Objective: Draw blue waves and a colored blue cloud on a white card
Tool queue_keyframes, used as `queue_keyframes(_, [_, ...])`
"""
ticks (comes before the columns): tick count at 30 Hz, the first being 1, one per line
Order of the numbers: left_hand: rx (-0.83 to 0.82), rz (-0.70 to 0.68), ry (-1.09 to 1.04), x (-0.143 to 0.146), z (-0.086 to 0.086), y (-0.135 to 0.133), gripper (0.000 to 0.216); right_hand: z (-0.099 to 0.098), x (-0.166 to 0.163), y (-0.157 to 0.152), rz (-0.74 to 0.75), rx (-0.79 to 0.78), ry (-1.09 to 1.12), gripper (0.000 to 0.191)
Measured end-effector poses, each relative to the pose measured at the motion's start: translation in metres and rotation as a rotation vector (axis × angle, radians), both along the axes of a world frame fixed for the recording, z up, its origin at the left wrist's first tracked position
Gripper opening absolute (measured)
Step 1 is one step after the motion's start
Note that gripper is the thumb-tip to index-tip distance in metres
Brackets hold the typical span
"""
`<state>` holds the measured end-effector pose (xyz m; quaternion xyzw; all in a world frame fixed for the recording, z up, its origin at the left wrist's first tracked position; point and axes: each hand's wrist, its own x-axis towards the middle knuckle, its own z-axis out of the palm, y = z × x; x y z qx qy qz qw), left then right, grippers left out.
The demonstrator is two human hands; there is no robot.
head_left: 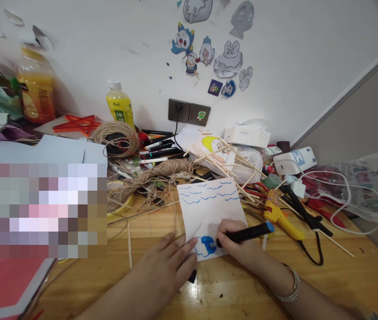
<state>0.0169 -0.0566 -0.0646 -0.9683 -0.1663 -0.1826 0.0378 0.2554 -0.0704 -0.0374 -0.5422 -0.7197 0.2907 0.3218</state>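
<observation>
A white sheet of paper (205, 218) lies on the wooden table before me, with wavy blue lines across its top and a rounded blue shape, partly filled in, near its bottom edge. My right hand (237, 246) is closed around a black marker (247, 234) with a blue end; its tip is down by the blue patch. My left hand (172, 262) lies flat, fingers stretched out, its fingertips resting on the paper's lower left edge. Under that hand a small black piece (192, 276), perhaps a cap, sticks out.
A yellow glue gun (282, 218) lies right of the paper, near thin wooden sticks (249, 195). Behind are twine (172, 168), several markers (158, 153) and a yellow-labelled bottle (119, 104). A white adapter (295, 160) with cable sits at right; coloured sheets (5, 280) cover the left side.
</observation>
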Motion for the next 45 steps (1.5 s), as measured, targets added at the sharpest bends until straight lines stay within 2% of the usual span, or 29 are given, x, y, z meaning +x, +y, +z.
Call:
queue_keyframes(8, [-0.016, 0.013, 0.013, 0.0, 0.004, -0.002, 0.024, 0.001, 0.0, 0.0, -0.002, -0.002, 0.016, 0.026])
queue_keyframes(16, [-0.041, -0.004, 0.064, 0.0, 0.015, -0.001, 0.023, 0.001, 0.0, 0.0, -0.004, -0.007, 0.032, 0.025])
queue_keyframes(30, [-0.034, 0.004, 0.035, 0.001, 0.011, -0.001, 0.023, 0.004, -0.001, -0.001, 0.004, -0.01, 0.04, 0.024])
queue_keyframes(45, [-0.04, -0.002, 0.095, 0.002, 0.025, -0.001, 0.021, 0.003, 0.0, -0.002, 0.038, 0.006, 0.035, 0.021])
